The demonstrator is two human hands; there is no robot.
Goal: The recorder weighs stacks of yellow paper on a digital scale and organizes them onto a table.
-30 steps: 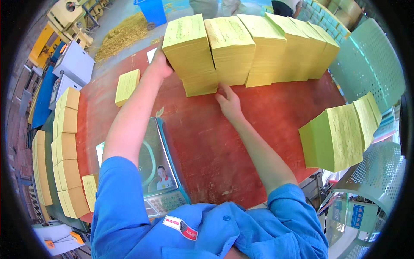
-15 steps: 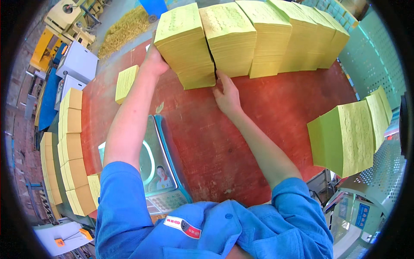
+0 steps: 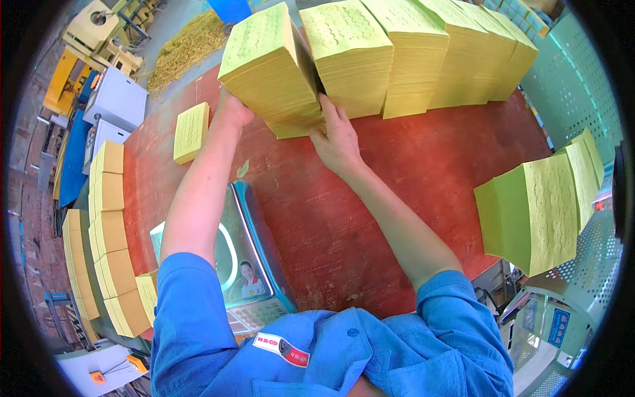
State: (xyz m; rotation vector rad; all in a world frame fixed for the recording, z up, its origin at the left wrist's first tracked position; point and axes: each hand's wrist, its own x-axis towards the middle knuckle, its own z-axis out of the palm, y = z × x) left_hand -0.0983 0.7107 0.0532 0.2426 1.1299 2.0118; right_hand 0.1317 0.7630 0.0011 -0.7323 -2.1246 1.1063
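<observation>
A tall stack of yellow paper (image 3: 271,79), its top sheet marked with rows of curved cuts, tilts leftward at the near end of a row of stacks. My left hand (image 3: 235,109) presses on its left side, the fingertips hidden behind it. On the right side my right hand (image 3: 336,135) grips it, fingers reaching into the gap beside the neighbouring yellow stack (image 3: 350,73). Between them the stack is held, its lower part still close to the red tabletop (image 3: 370,212). A small yellow paper bundle (image 3: 192,132) lies left of my left forearm.
A scale (image 3: 254,264) sits under my left arm. More yellow stacks (image 3: 417,73) continue the row rightward; another group (image 3: 536,205) stands at the right edge. Tan paper bundles (image 3: 109,231) line the left edge. A green perforated panel (image 3: 582,86) rises at the right.
The held stack has tilted and shifted left, widening the gap at its top from the neighbouring stack. Both hands have moved slightly left with it.
</observation>
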